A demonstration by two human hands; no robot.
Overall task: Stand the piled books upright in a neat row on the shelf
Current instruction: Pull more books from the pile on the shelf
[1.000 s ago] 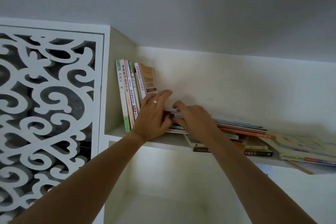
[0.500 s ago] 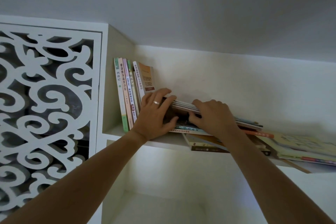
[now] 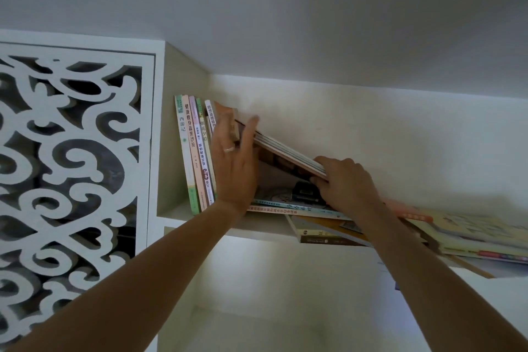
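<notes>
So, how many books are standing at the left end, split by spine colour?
Green-topped spines: 2
Pink spine: 1
Cream or white spines: 2
Total: 5 standing books

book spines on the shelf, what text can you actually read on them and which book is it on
"西游记": green-edged spine, leftmost upright.
"健康瘦身蔬果沙拉": pink spine next to it.
"朝花夕拾": green-topped spine, third along.
"思想道德修": white spine; the left hand hides the rest.
Flat pile spines: too blurred to read.
</notes>
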